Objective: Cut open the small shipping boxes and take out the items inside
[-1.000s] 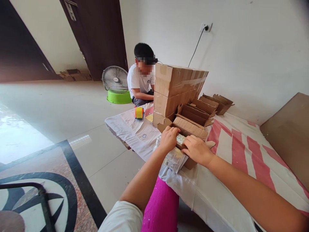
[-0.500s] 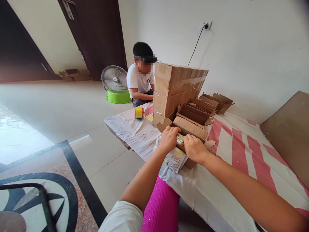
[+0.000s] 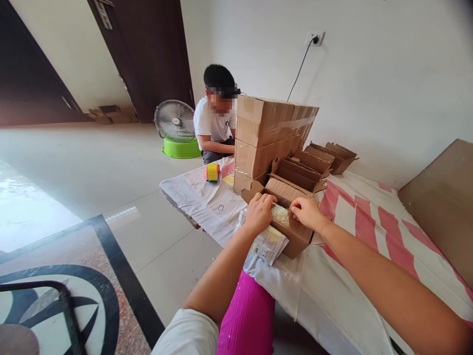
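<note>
An open cardboard box (image 3: pixel 298 237) stands at the near edge of the cloth-covered table, its inner flap raised on the far side. Shiny, crinkled clear plastic wrap (image 3: pixel 281 215) shows inside its opening. My left hand (image 3: pixel 259 212) has its fingers curled over the box's left part, gripping the rim. At the right of the opening my right hand (image 3: pixel 306 213) is closed, thumb and forefinger pinched at the edge of the plastic; what lies between the fingertips is hidden. Printed packets (image 3: pixel 269 244) lie against the front of the box, below my left wrist.
Taped cardboard boxes (image 3: pixel 271 123) are stacked behind, with several open boxes (image 3: pixel 295 173) lined up beside them. A yellow tape roll (image 3: pixel 212 172) lies on the cloth (image 3: pixel 199 192). Another person (image 3: pixel 214 118) sits beyond, near a fan (image 3: pixel 175 121). A brown board (image 3: pixel 443 197) stands at right.
My right hand has moved to the right and slightly up along the box, uncovering more of the plastic wrap and the box's front. My left hand keeps its place.
</note>
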